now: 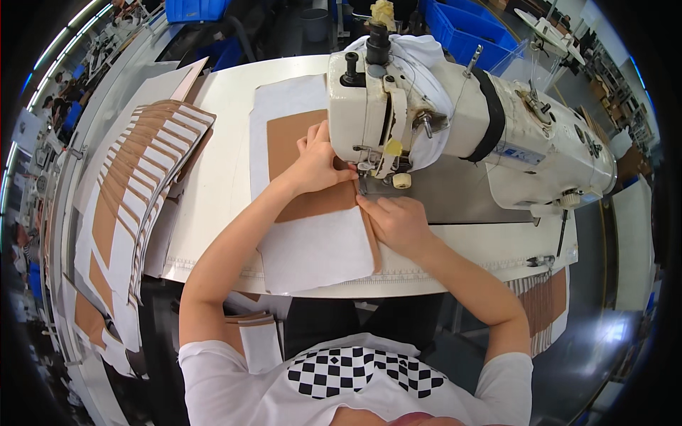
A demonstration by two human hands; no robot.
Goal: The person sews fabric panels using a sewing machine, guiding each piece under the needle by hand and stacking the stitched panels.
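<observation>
A brown panel with white backing (pixel 320 245) lies on the sewing machine's bed, its right edge beside the presser foot (pixel 362 181). My left hand (pixel 317 162) rests on the brown part, fingers apart, with its thumb reaching toward the foot. Just in front of the foot, my right hand (pixel 398 221) has its fingers closed at the panel's right edge. The white sewing machine (pixel 440 113) stands over the panel, and its head hides part of the far right of the piece. The needle tip is too small to make out.
At the left, a fanned stack of brown and white panels (pixel 142 170) lies beside the white table (pixel 220 113). More striped pieces (pixel 543 305) hang below the table's right front edge. A blue bin (pixel 472 32) stands behind the machine. A white cloth (pixel 430 85) is wrapped around the machine's head.
</observation>
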